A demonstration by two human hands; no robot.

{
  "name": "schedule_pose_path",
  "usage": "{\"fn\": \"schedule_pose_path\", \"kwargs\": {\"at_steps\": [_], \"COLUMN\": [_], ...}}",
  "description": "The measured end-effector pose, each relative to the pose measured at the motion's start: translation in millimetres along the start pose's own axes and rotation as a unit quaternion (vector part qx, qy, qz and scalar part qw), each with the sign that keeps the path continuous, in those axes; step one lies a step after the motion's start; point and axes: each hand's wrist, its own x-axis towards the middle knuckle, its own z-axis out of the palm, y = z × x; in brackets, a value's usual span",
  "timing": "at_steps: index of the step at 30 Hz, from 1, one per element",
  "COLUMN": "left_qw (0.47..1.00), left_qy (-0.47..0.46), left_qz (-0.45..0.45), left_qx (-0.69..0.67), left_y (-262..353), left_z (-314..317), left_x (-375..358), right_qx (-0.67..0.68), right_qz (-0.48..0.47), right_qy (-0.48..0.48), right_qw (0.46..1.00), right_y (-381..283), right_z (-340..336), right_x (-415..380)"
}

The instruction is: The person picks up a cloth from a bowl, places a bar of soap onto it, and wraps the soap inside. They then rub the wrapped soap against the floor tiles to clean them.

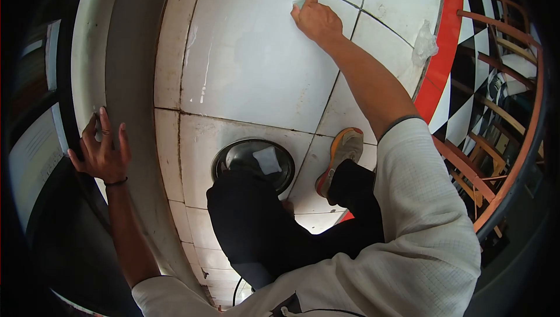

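My right hand (318,19) is stretched forward over a large white floor tile (262,48), its fingers closed. A small pale greenish edge (298,4) shows at the fingertips, pressed to the tile; most of it is hidden, so its kind cannot be told. Wet streaks mark the same tile on its left side. On the left, my left hand (104,152) has its fingers spread and rests against a pale ledge (87,66), holding nothing. Between my knee and the tile stands a round metal basin (287,184), with a white folded piece (267,160) in it.
A crumpled clear plastic bag (424,44) lies by the red border strip (431,77) on the right. Past it, wooden chairs (490,118) stand on a black-and-white checkered floor (469,31). My shoe (345,150) is planted right of the basin.
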Motion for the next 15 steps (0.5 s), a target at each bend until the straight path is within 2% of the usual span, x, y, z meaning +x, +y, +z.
{"fn": "schedule_pose_path", "kwargs": {"at_steps": [4,8,11,15], "left_qw": [1.000,1.000,0.999,0.999], "left_qy": [-0.028,-0.025,-0.041,-0.035], "left_qz": [-0.011,-0.009,-0.018,-0.007], "left_qx": [0.005,-0.006,-0.015,-0.019], "left_y": [-0.1,-2.1,2.2,0.0], "left_z": [-3.6,-7.2,-8.7,-10.6], "left_x": [-0.3,0.3,-0.6,-1.1], "right_qx": [0.001,0.010,0.020,-0.006], "right_qz": [-0.022,-0.007,-0.005,-0.004], "right_qy": [0.031,0.046,0.031,-0.037], "right_qw": [0.999,0.999,0.999,0.999], "right_y": [-5.4,-6.9,5.1,35.1], "right_z": [-9.4,3.4,28.8,67.7], "right_x": [20.7,-0.2,-51.9,-137.6]}}
